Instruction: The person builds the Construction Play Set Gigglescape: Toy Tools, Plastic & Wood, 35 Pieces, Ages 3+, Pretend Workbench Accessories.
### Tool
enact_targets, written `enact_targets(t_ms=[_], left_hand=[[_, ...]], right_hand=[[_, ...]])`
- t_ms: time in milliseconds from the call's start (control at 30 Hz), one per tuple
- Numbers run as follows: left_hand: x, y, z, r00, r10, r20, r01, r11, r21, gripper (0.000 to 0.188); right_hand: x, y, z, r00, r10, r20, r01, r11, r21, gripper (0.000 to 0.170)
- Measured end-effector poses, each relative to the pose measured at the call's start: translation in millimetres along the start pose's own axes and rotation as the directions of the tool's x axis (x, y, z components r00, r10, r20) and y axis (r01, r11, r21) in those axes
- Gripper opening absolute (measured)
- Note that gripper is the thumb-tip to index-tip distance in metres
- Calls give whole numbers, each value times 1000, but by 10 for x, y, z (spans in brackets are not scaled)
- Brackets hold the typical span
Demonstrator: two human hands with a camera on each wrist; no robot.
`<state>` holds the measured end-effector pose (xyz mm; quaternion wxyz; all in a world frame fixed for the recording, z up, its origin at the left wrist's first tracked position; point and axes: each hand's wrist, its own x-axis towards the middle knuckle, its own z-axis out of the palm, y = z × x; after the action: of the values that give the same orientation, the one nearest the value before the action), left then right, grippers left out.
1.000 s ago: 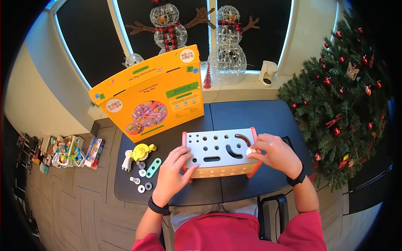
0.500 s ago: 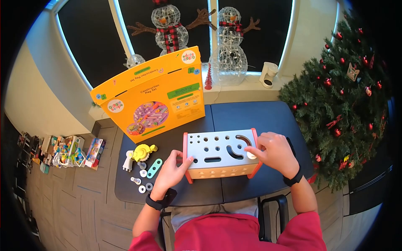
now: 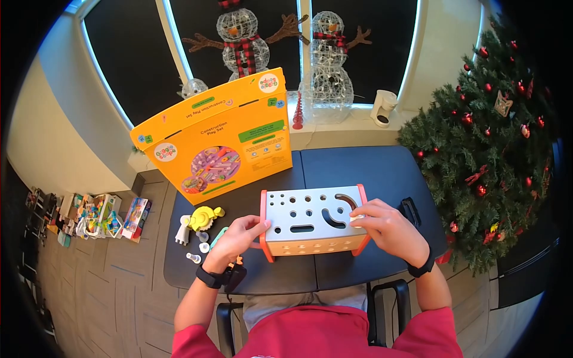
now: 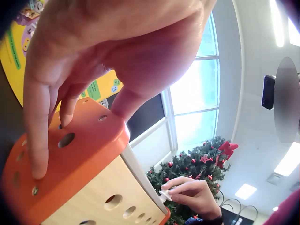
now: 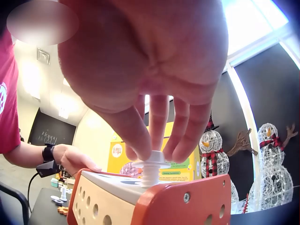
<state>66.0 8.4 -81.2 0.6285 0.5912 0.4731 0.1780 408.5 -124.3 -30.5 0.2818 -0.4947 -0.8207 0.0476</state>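
A toy workbench [image 3: 279,216] with a pale grey, hole-filled top and orange end panels stands on the dark table. My right hand [image 3: 388,227] pinches the head of a white toy screw [image 5: 151,175] between thumb and fingers, at the top's near right corner. The screw stands upright, part of its thread showing above the surface. At the opposite end, my left hand [image 3: 234,240] grips the workbench's left panel [image 4: 89,150]. Its fingers lie along the outer face and its thumb is at the top edge.
Left of the workbench lie a yellow toy piece [image 3: 204,219], a grey-white piece [image 3: 182,231] and a loose white screw [image 3: 193,258]. A tall yellow box [image 3: 227,137] stands behind. A black object [image 3: 410,212] lies right of my hand, and a decorated tree [image 3: 477,155] stands beyond.
My left hand has slid from the workbench top to its left end and now covers some loose parts. My right fingers have opened off the screw's head and closed on it again.
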Motion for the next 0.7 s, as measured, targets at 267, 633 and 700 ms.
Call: enact_targets(t_ms=[267, 633, 700], left_hand=[[13, -55, 8, 998, 31, -54, -32, 999, -19, 47], [207, -275, 106, 924, 339, -174, -367, 916, -164, 57], [206, -270, 137, 923, 343, -177, -372, 912, -171, 58]], right_hand=[[7, -82, -14, 1000, 31, 7, -30, 999, -32, 24], [10, -29, 194, 993, 97, -73, -103, 992, -75, 12], [-8, -2, 260, 983, 144, -110, -151, 987, -54, 13]])
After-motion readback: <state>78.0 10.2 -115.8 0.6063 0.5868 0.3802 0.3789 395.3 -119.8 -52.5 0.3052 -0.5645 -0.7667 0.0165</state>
